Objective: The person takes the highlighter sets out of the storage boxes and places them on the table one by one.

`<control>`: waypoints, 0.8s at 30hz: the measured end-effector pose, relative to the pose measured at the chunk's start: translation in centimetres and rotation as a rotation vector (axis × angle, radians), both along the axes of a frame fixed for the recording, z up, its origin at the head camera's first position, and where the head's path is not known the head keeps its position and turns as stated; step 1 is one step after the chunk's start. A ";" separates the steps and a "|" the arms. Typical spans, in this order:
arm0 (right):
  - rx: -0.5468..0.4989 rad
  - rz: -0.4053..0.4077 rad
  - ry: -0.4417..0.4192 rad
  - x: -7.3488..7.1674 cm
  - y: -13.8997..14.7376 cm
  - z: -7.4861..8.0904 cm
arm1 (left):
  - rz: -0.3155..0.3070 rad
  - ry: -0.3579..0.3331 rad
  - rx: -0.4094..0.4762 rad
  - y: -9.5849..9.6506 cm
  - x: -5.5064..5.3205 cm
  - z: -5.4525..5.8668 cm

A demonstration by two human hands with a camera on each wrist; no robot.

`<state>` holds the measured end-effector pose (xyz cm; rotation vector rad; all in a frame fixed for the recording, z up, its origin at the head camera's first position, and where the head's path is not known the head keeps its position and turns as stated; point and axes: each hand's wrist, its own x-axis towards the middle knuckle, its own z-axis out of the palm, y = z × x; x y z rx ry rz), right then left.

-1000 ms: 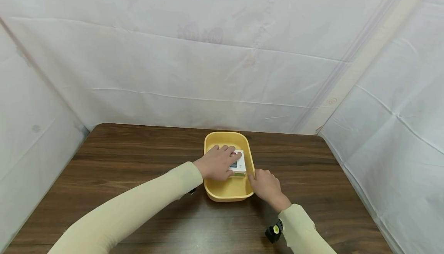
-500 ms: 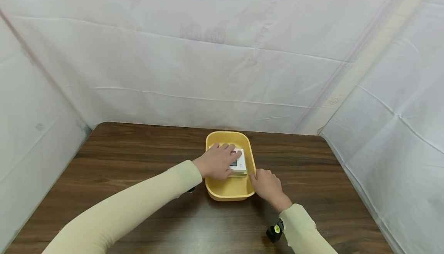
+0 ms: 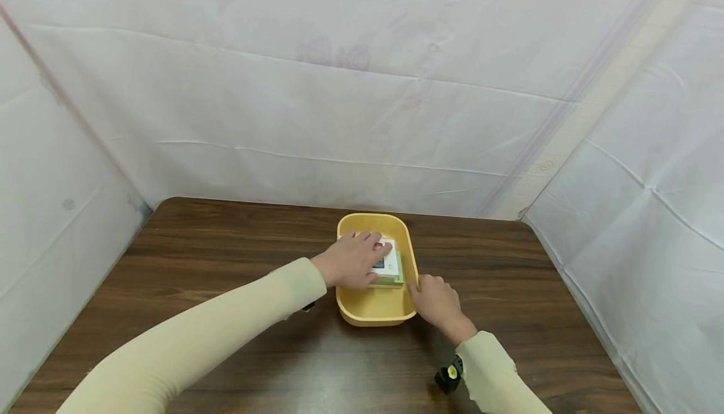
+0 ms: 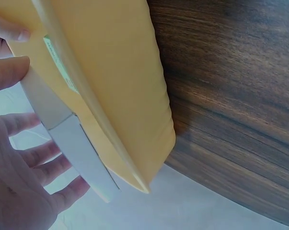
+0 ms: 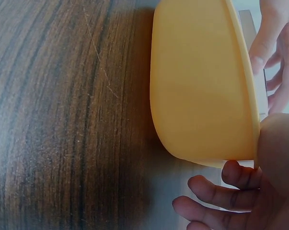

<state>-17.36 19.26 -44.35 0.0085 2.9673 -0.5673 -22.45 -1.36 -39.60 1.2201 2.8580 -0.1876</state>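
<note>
In the head view a yellow plastic basin (image 3: 378,320) stands on the table. My left hand (image 3: 351,263) reaches over it and grips a white box (image 3: 388,268) with a printed top. Under that box a green-edged flat item (image 3: 400,276) shows inside the basin. The left wrist view has the box (image 4: 82,153) between thumb and spread fingers, tilted and partly above the rim. My right hand (image 3: 437,302) pinches the basin's right rim, its thumb inside. Seen from the right wrist, its other fingers (image 5: 216,191) lie by the outer wall.
The dark wood table (image 3: 226,238) extends on both sides of the basin. White sheeting (image 3: 283,119) hangs behind its far edge and along the sides. A black wrist device (image 3: 448,377) sits on the right forearm.
My left hand has shifted slightly up and left with the white box, uncovering more of the green-edged item beneath. The right hand keeps its grip on the rim.
</note>
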 end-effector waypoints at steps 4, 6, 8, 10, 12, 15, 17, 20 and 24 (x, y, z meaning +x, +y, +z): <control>0.001 -0.007 -0.007 -0.1 0.0 0.0 | -0.001 0.017 0.005 -0.2 0.0 0.1; 0.000 -0.010 -0.014 -0.1 0.0 0.0 | 0.000 0.022 0.010 -0.4 0.0 0.0; -0.005 -0.009 -0.018 -0.1 0.0 0.0 | 0.000 0.027 0.014 -0.5 0.0 0.0; -0.011 -0.009 -0.021 -0.1 0.0 0.0 | 0.001 0.032 0.015 -0.6 -0.1 -0.1; -0.017 -0.011 -0.023 0.0 0.0 -0.1 | 0.001 0.038 0.018 -0.6 -0.1 -0.2; -0.017 -0.012 -0.021 0.0 0.0 -0.1 | 0.001 0.043 0.020 -0.8 -0.1 -0.2; -0.016 -0.012 -0.017 0.0 0.0 -0.1 | 0.000 0.041 0.025 -0.9 -0.1 -0.1; -0.017 -0.010 -0.011 0.0 0.1 -0.1 | 0.003 0.035 0.023 -1.1 0.0 0.0; -0.014 -0.006 -0.005 0.0 0.1 -0.1 | 0.010 0.026 0.022 -1.3 0.1 0.1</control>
